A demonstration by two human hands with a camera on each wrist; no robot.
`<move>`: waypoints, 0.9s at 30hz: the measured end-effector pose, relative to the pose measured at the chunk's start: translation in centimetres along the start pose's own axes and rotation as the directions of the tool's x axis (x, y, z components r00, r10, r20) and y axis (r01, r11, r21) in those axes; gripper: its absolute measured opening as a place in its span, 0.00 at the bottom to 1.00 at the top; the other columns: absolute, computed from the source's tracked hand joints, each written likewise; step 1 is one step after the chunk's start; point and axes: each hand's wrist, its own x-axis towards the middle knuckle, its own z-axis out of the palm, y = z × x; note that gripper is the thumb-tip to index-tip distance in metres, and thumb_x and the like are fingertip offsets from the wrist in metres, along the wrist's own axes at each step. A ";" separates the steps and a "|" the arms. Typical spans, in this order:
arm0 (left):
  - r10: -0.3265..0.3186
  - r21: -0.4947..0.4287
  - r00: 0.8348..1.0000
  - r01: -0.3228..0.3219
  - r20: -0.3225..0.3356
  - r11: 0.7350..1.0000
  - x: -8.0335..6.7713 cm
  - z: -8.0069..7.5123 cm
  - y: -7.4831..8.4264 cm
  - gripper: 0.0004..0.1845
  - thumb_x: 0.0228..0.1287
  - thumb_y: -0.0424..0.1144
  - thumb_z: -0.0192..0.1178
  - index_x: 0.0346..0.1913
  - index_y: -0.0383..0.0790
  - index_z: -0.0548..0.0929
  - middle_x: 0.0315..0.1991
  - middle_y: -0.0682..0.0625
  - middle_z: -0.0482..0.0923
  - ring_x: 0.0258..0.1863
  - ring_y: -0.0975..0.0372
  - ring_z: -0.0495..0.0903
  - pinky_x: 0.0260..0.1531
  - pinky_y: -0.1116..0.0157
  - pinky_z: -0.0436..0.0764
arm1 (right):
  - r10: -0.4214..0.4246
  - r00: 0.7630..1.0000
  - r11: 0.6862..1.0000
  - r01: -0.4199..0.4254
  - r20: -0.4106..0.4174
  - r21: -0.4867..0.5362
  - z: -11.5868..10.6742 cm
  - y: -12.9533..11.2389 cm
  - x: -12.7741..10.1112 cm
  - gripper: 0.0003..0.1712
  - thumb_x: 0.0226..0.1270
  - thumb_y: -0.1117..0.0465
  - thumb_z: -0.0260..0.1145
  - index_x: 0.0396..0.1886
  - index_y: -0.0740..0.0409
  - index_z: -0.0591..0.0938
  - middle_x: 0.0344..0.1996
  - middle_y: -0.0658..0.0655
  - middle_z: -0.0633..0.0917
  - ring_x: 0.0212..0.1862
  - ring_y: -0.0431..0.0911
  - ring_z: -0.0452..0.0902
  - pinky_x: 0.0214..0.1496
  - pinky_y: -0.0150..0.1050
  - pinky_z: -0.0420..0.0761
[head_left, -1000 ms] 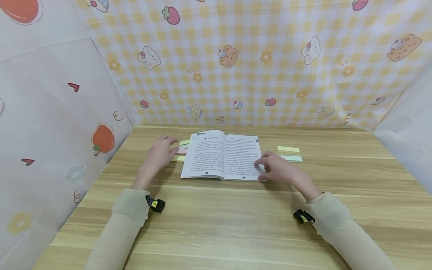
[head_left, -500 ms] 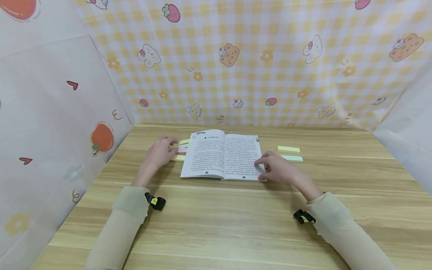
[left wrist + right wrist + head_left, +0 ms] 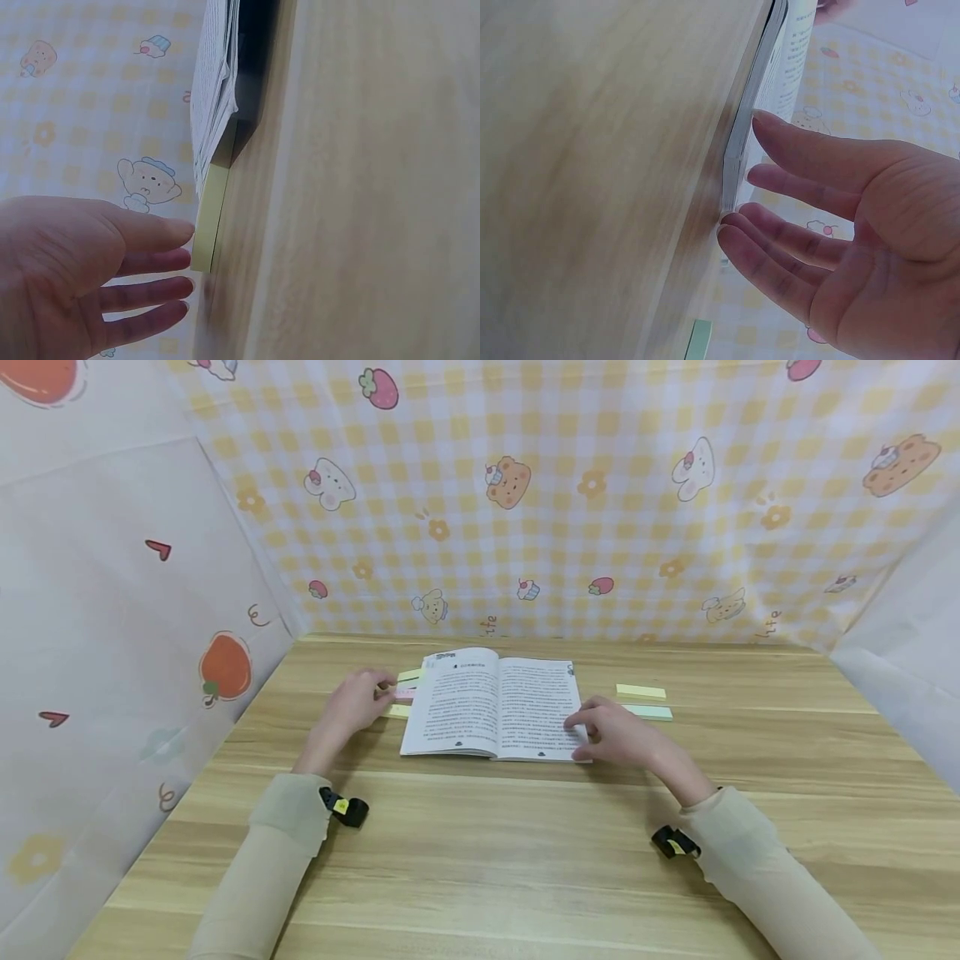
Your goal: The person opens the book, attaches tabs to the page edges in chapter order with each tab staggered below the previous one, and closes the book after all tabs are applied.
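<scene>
White-paged, the open paper book [image 3: 461, 710] lies mid-frame; the right hand [image 3: 618, 732], loosely spread, rests on its lower-right corner, gripping nothing. Left of centre, the left hand [image 3: 354, 702] nearly closes thumb and forefinger at a flat pink strip [image 3: 405, 693]; I cannot tell whether it pinches. A pull might drag the neighbouring pale-yellow strip [image 3: 397, 712], lying so near. Half a second ago that finger gap was wider.
</scene>
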 end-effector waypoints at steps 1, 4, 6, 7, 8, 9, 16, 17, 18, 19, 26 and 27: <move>0.001 -0.001 1.000 -0.001 0.002 1.000 0.1 0.1 -0.1 0.15 0.71 0.32 0.61 0.56 0.31 0.83 0.52 0.35 0.81 0.47 0.47 0.79 0.47 0.49 0.79 | -0.001 1.000 1.000 0.001 0.001 -0.001 0.0 0.0 0.0 0.25 0.60 0.61 0.77 0.56 0.64 0.84 0.51 0.63 0.79 0.42 0.51 0.72 0.45 0.44 0.75; 0.007 -0.002 1.000 -0.007 0.004 1.000 0.2 0.2 -0.2 0.14 0.70 0.32 0.61 0.55 0.31 0.84 0.50 0.36 0.82 0.45 0.48 0.79 0.47 0.50 0.78 | -0.001 1.000 1.000 0.001 0.001 -0.003 0.0 0.0 0.0 0.25 0.60 0.61 0.77 0.57 0.64 0.84 0.51 0.63 0.79 0.42 0.51 0.72 0.45 0.43 0.74; 0.006 -0.008 1.000 -0.006 0.007 1.000 0.3 0.3 -0.4 0.14 0.70 0.32 0.61 0.55 0.31 0.84 0.50 0.36 0.82 0.44 0.49 0.79 0.46 0.50 0.78 | 0.000 1.000 1.000 0.000 0.001 -0.002 0.0 0.0 0.0 0.25 0.60 0.61 0.77 0.57 0.64 0.84 0.51 0.63 0.79 0.42 0.51 0.72 0.44 0.43 0.74; 0.005 -0.012 1.000 -0.005 0.007 1.000 0.4 0.4 -0.4 0.14 0.70 0.32 0.60 0.55 0.31 0.84 0.49 0.37 0.82 0.44 0.49 0.79 0.46 0.50 0.79 | 0.000 1.000 1.000 0.000 0.001 -0.002 0.0 0.0 0.0 0.25 0.60 0.61 0.77 0.57 0.64 0.84 0.51 0.63 0.79 0.42 0.51 0.72 0.44 0.43 0.74; 0.003 -0.018 1.000 -0.003 0.007 1.000 0.4 0.4 -0.5 0.14 0.70 0.32 0.60 0.54 0.30 0.84 0.49 0.36 0.82 0.44 0.49 0.79 0.46 0.50 0.79 | 0.001 1.000 1.000 -0.001 0.000 0.000 0.0 0.0 0.0 0.25 0.60 0.61 0.77 0.57 0.64 0.84 0.51 0.63 0.79 0.42 0.51 0.72 0.44 0.43 0.74; 0.000 -0.025 1.000 0.000 0.006 1.000 0.5 0.5 -0.5 0.14 0.70 0.32 0.60 0.54 0.30 0.84 0.49 0.36 0.82 0.44 0.49 0.80 0.47 0.50 0.79 | 0.000 1.000 1.000 0.000 0.000 0.001 0.0 0.0 0.0 0.25 0.60 0.61 0.77 0.56 0.64 0.85 0.51 0.63 0.79 0.42 0.51 0.72 0.44 0.43 0.74; -0.028 -0.085 1.000 0.027 -0.009 0.996 0.4 0.6 -0.6 0.13 0.71 0.33 0.61 0.53 0.31 0.86 0.48 0.38 0.84 0.46 0.47 0.81 0.49 0.49 0.79 | -0.011 1.000 1.000 0.011 0.002 0.006 0.0 0.0 0.0 0.25 0.60 0.62 0.77 0.56 0.65 0.84 0.50 0.63 0.79 0.42 0.51 0.72 0.43 0.42 0.74; -0.030 -0.091 0.999 0.029 -0.011 0.995 0.4 0.6 -0.6 0.13 0.70 0.33 0.62 0.52 0.31 0.86 0.48 0.38 0.84 0.46 0.47 0.81 0.49 0.49 0.79 | -0.010 1.000 1.000 0.010 0.002 0.006 0.0 0.0 0.0 0.25 0.60 0.62 0.77 0.56 0.65 0.85 0.50 0.63 0.79 0.42 0.51 0.72 0.43 0.42 0.74; -0.032 -0.096 0.999 0.030 -0.012 0.995 0.4 0.5 -0.6 0.13 0.70 0.33 0.62 0.52 0.30 0.86 0.48 0.38 0.84 0.46 0.47 0.81 0.50 0.49 0.79 | -0.010 1.000 1.000 0.010 0.002 0.005 0.0 0.0 0.0 0.25 0.60 0.62 0.77 0.56 0.65 0.85 0.50 0.63 0.79 0.42 0.51 0.72 0.43 0.42 0.74; -0.033 -0.103 0.999 0.032 -0.012 0.994 0.3 0.5 -0.6 0.13 0.70 0.33 0.62 0.52 0.30 0.86 0.47 0.38 0.84 0.46 0.47 0.81 0.50 0.49 0.79 | -0.010 1.000 1.000 0.010 0.002 0.004 0.1 0.0 0.0 0.25 0.60 0.62 0.77 0.56 0.65 0.85 0.50 0.63 0.79 0.42 0.51 0.72 0.43 0.42 0.74; -0.046 -0.132 0.999 0.044 -0.008 0.990 0.2 0.5 -0.5 0.13 0.69 0.32 0.62 0.52 0.29 0.85 0.46 0.38 0.84 0.46 0.47 0.81 0.48 0.50 0.79 | -0.009 1.000 1.000 0.009 -0.002 -0.004 0.1 0.1 0.1 0.24 0.59 0.62 0.77 0.55 0.64 0.85 0.50 0.63 0.79 0.42 0.52 0.72 0.43 0.42 0.73; -0.048 -0.133 0.999 0.047 -0.006 0.990 0.3 0.5 -0.5 0.13 0.69 0.32 0.63 0.53 0.29 0.85 0.45 0.38 0.84 0.45 0.48 0.81 0.48 0.50 0.79 | -0.008 1.000 1.000 0.008 -0.004 -0.004 0.1 0.1 0.1 0.24 0.59 0.62 0.77 0.55 0.64 0.85 0.50 0.63 0.79 0.42 0.52 0.72 0.43 0.42 0.73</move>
